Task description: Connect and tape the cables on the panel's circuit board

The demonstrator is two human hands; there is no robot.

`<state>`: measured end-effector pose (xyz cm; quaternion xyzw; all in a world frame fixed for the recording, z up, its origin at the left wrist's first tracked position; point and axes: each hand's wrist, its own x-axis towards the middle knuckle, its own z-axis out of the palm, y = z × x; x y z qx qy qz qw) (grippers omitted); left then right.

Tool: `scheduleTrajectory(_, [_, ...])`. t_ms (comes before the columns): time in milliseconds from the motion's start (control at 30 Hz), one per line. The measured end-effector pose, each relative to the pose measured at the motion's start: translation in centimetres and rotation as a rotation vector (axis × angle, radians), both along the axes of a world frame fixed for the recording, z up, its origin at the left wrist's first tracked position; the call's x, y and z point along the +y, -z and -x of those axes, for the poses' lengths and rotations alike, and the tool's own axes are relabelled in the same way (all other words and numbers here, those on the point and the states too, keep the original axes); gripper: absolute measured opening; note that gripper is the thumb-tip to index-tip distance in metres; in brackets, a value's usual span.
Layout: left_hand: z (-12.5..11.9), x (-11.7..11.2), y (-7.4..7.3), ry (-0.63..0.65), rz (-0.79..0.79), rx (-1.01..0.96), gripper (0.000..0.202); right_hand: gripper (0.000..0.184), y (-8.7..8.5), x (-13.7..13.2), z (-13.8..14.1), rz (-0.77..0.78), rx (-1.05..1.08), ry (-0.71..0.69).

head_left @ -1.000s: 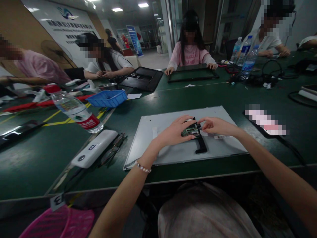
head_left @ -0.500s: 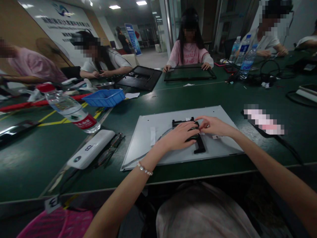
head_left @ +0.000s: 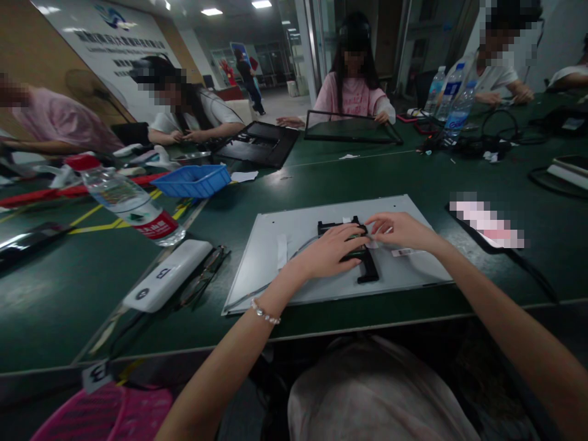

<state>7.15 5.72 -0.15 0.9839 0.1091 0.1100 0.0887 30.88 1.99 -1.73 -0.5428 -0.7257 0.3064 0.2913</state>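
A grey metal display panel (head_left: 294,269) lies flat on the green table in front of me. On it sits a black plastic bracket (head_left: 362,266) with a small green circuit board under my fingers. My left hand (head_left: 328,254) rests palm down on the bracket and board, fingers stretched flat. My right hand (head_left: 397,229) is at the bracket's upper right, fingers curled and pinching at something small that I cannot make out. A thin cable (head_left: 294,254) runs left from the bracket across the panel.
A water bottle (head_left: 126,202), a white device (head_left: 168,275) and glasses (head_left: 204,285) lie to my left, with a blue tray (head_left: 195,179) behind. A dark flat object (head_left: 487,229) with a cord is on my right. Other people work on frames across the table. A pink basket (head_left: 105,413) is at bottom left.
My left hand has lowered the green circuit board onto the black bracket and now lies flat over it. My right hand stayed at the bracket's upper right.
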Motion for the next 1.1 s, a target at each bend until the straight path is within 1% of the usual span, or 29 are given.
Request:
scheduleTrajectory(67, [0.3, 0.1, -0.7, -0.021, 0.013, -0.014, 0.047, 0.033, -0.1, 0.0, -0.3, -0.041, 0.006, 0.031])
scheduleTrajectory(133, [0.9, 0.4, -1.7, -0.068, 0.017, -0.021, 0.046, 0.030, -0.1, 0.1, -0.7, -0.070, 0.016, 0.064])
scheduleTrajectory(267, [3.3, 1.3, -3.8, -0.234, -0.004, -0.008, 0.043, 0.029, 0.2, 0.2, -1.1, -0.094, 0.042, 0.100])
scheduleTrajectory(333, [5.1, 1.9, -4.2, -0.333, -0.027, -0.016, 0.046, 0.027, 0.2, 0.2, -1.1, -0.115, 0.035, 0.105])
scheduleTrajectory(400, [7.1, 2.7, -4.0, -0.435, -0.041, -0.011, 0.048, 0.026, 0.1, 0.1, -1.0, -0.132, 0.030, 0.101])
scheduleTrajectory(500, [10.1, 4.1, -2.9, -0.559, -0.025, 0.044, 0.053, 0.024, 0.0, -0.1, -0.8, -0.129, 0.035, 0.084])
scheduleTrajectory(567, [11.7, 4.9, -2.0, -0.571, 0.020, 0.074, 0.056, 0.024, -0.1, -0.3, -0.6, -0.122, 0.026, 0.072])
scheduleTrajectory(667, [13.0, 5.7, -1.1, -0.591, 0.120, 0.083, 0.055, 0.024, -0.1, -0.4, -0.2, -0.123, -0.017, 0.058])
scheduleTrajectory(767, [13.2, 6.0, -0.7, -0.654, 0.208, 0.046, 0.046, 0.023, -0.1, -0.5, 0.0, -0.126, -0.058, 0.055])
scheduleTrajectory(933, [12.9, 5.8, -0.9, -0.725, 0.267, -0.029, 0.030, 0.024, -0.2, -0.5, -0.1, -0.133, -0.082, 0.065])
scheduleTrajectory(1000, [13.0, 5.4, -1.5, -0.745, 0.257, -0.092, 0.028, 0.023, -0.1, -0.5, -0.3, -0.144, -0.091, 0.065])
scheduleTrajectory(1100, [13.2, 4.5, -2.9, -0.797, 0.263, -0.219, 0.029, 0.023, 0.0, -0.3, -0.5, -0.154, -0.084, 0.073])
